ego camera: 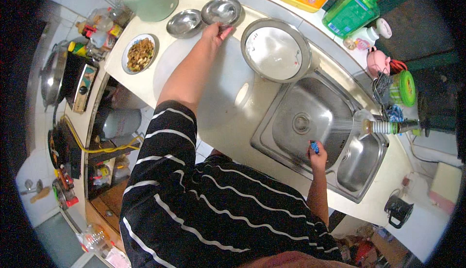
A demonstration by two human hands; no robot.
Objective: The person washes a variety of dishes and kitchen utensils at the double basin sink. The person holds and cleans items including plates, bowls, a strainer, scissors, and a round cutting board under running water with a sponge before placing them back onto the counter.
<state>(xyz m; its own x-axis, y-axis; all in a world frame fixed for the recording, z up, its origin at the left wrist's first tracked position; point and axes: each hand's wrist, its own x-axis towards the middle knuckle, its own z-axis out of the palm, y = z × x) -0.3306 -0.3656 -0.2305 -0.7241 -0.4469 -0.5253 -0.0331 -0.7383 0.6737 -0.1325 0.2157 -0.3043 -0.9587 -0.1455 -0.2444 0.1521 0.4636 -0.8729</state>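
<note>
My left hand [216, 33] reaches to the back of the counter and has its fingers at the near rim of a shiny steel bowl [221, 11]. A second steel bowl [184, 23] sits just left of it. Over the large steel sink basin [291, 104], my right hand [317, 154] is closed around a small blue patterned object, perhaps a scouring pad or cloth. Water sprays from the faucet [375, 127] into the basin. Right of the steel bowls stands a large metal basin [308, 55] with a white bowl [273, 53] inside.
A plate of cooked food [140, 54] lies at the counter's left, below a green pot [156, 2]. Bottles, including a green pump bottle [351, 11], line the back ledge. A smaller sink bowl [356, 169] adjoins the basin. A gas stove [85, 88] is at far left.
</note>
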